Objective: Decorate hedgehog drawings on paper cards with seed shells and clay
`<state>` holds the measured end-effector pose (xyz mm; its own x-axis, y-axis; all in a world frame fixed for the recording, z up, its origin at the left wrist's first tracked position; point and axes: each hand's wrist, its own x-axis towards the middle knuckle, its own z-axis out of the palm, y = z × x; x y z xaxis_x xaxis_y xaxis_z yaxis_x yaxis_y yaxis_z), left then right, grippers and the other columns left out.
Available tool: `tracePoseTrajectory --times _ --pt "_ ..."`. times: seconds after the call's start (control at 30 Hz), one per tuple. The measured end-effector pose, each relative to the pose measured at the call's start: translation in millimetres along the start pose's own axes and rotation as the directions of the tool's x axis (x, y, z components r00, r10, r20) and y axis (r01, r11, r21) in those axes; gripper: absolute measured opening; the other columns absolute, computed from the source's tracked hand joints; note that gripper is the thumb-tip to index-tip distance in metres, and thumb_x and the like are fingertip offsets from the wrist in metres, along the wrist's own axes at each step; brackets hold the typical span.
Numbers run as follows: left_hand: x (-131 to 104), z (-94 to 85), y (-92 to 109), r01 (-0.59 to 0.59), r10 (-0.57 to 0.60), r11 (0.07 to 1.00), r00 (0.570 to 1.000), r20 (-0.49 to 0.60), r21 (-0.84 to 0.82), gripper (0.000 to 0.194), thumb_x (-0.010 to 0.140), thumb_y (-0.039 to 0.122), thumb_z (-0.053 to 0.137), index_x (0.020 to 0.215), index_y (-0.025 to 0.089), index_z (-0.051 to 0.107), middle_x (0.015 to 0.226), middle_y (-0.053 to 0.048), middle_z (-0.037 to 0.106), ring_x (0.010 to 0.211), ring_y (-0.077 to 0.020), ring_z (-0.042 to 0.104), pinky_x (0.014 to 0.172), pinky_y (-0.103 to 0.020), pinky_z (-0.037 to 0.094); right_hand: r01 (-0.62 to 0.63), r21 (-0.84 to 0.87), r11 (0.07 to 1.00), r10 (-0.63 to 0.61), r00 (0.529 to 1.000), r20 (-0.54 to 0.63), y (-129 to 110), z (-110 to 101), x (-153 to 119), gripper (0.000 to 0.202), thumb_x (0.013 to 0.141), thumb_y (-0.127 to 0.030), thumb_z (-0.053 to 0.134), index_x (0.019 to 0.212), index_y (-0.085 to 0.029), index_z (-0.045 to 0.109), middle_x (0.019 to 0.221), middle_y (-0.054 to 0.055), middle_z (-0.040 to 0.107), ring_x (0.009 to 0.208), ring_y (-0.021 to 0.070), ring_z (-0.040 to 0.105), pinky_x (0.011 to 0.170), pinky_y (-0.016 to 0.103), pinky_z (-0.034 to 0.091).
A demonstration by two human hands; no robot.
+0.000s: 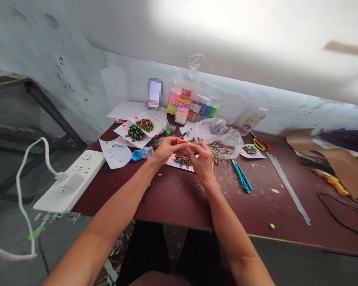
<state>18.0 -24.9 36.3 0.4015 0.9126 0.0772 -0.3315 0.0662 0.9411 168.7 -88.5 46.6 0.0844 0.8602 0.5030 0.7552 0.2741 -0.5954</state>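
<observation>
Above the table, my left hand (pixel 168 148) grips a piece of orange modelling clay (pixel 181 141) between thumb and fingers. My right hand (pixel 203 159) pinches at the right end of the same clay, its fingertips nearly meeting the left ones. Whether a wrapper surrounds the clay is too small to tell. Beneath the hands lies a paper hedgehog (pixel 183 159) covered with striped seeds and some blue clay, partly hidden by my right hand. Just behind, striped sunflower seeds (pixel 219 147) spill from a clear plastic bag (pixel 234 137).
Finished hedgehog cards (pixel 136 132) and a blue hedgehog drawing (pixel 117 154) lie left, near blue clay (pixel 139 154) and a power strip (pixel 88 162). Right are a teal utility knife (pixel 242 176), scissors (pixel 260 144), glue sticks (pixel 289 190) and a glue gun (pixel 331 181). Packed clay (pixel 183 105) stands behind.
</observation>
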Motion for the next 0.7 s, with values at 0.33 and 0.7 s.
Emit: tracePoseTrajectory --times 0.33,0.7 --pt "1.9 2.0 -7.4 0.083 -0.082 0.996 0.996 0.044 -0.018 0.050 0.053 0.049 0.096 0.077 0.011 0.074 0.076 -0.006 0.076 0.067 -0.0160 0.070 0.071 -0.032 0.060 0.037 -0.235 0.971 -0.031 0.999 0.030 0.6 0.4 -1.0 0.017 0.097 -0.029 0.061 0.100 -0.023 0.077 0.105 0.007 0.071 0.079 0.0163 0.064 0.074 0.027 0.046" --pt "0.8 0.9 -3.7 -0.010 0.009 1.000 0.999 -0.054 -0.009 0.052 0.050 0.043 0.097 0.084 0.012 0.072 0.079 -0.003 0.075 0.066 -0.0137 0.067 0.067 -0.028 0.057 0.012 -0.140 0.990 -0.007 0.999 0.038 7.9 -1.5 0.9 0.013 0.094 -0.033 0.069 0.096 -0.024 0.078 0.100 0.004 0.072 0.077 0.0149 0.065 0.072 0.025 0.045"
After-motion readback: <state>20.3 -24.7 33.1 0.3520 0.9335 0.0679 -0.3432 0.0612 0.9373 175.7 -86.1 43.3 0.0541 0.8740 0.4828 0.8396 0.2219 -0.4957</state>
